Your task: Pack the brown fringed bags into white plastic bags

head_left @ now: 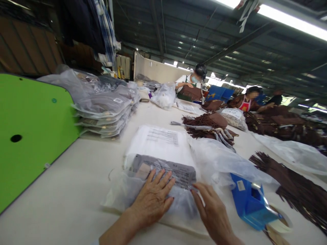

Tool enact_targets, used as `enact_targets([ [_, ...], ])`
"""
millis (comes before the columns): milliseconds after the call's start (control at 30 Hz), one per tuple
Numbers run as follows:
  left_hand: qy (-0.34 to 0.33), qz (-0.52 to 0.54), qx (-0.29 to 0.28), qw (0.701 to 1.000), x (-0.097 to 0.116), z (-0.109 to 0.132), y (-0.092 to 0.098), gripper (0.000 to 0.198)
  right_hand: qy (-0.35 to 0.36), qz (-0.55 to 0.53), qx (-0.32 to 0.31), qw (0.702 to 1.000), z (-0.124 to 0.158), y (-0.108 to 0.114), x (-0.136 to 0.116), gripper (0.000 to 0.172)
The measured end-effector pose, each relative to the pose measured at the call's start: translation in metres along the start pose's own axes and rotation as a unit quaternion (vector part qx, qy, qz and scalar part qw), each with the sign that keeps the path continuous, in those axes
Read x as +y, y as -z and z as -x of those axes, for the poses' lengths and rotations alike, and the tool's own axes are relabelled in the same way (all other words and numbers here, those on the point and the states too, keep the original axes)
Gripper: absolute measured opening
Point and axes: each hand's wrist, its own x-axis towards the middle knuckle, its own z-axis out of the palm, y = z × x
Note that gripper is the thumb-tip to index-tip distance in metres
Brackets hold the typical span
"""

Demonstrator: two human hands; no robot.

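A clear plastic bag (163, 173) with a folded grey garment inside lies on the table right before me. My left hand (152, 197) rests flat on it, fingers spread. My right hand (213, 212) lies beside it on the bag's right edge, fingers stretched out and together. Under and behind the bag sits a stack of empty white bags (160, 141) with printed text.
A blue tape dispenser (250, 204) stands right of my right hand. A green machine panel (28, 136) fills the left. Packed bags (104, 110) are piled behind it. Brown fringed garments (293, 187) lie right and farther back. Two people work at the far end.
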Motion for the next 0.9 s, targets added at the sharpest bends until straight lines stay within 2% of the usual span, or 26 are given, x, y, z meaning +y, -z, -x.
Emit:
enact_targets([
  [67, 0.011, 0.01, -0.007, 1.0, 0.001, 0.0, 0.001, 0.049, 0.121, 0.043, 0.076, 0.989, 0.018, -0.012, -0.017, 0.035],
  [167, 0.029, 0.025, -0.024, 0.999, 0.004, -0.001, 0.005, 0.046, 0.212, 0.113, 0.105, 0.965, 0.033, -0.037, -0.028, 0.057],
  [267, 0.013, 0.027, -0.037, 0.999, 0.005, -0.003, 0.011, 0.047, 0.228, 0.133, 0.118, 0.957, 0.037, -0.057, -0.022, 0.073],
  [333, -0.014, 0.018, -0.045, 0.999, -0.003, -0.002, 0.018, 0.047, 0.237, 0.139, 0.125, 0.953, 0.037, -0.064, -0.016, 0.077],
  [433, -0.027, -0.029, -0.04, 0.998, -0.026, 0.008, 0.038, 0.047, 0.248, 0.139, 0.14, 0.949, 0.036, -0.067, -0.012, 0.078],
  [500, -0.001, -0.054, -0.022, 0.998, -0.044, 0.021, 0.055, 0.051, 0.245, 0.138, 0.149, 0.948, 0.037, -0.064, -0.014, 0.077],
  [567, 0.061, -0.024, 0.003, 0.998, -0.062, 0.036, 0.069, 0.059, 0.24, 0.142, 0.153, 0.948, 0.037, -0.062, -0.017, 0.077],
  [633, 0.174, 0.084, 0.039, 0.98, -0.075, 0.051, 0.076, 0.066, 0.236, 0.145, 0.143, 0.95, 0.037, -0.061, -0.018, 0.078],
  [700, 0.289, 0.254, 0.06, 0.921, -0.082, 0.063, 0.074, 0.068, 0.231, 0.145, 0.123, 0.954, 0.038, -0.062, -0.017, 0.08],
  [767, 0.358, 0.39, 0.063, 0.846, -0.082, 0.071, 0.065, 0.054, 0.224, 0.144, 0.106, 0.958, 0.039, -0.061, -0.017, 0.081],
  [800, 0.378, 0.412, 0.061, 0.827, -0.08, 0.073, 0.059, 0.043, 0.22, 0.142, 0.099, 0.96, 0.039, -0.061, -0.017, 0.082],
  [833, 0.394, 0.403, 0.062, 0.824, -0.078, 0.074, 0.054, 0.032, 0.216, 0.139, 0.095, 0.962, 0.039, -0.06, -0.017, 0.082],
  [900, 0.43, 0.329, 0.078, 0.837, -0.072, 0.073, 0.044, 0.027, 0.212, 0.129, 0.092, 0.964, 0.039, -0.058, -0.018, 0.082],
])
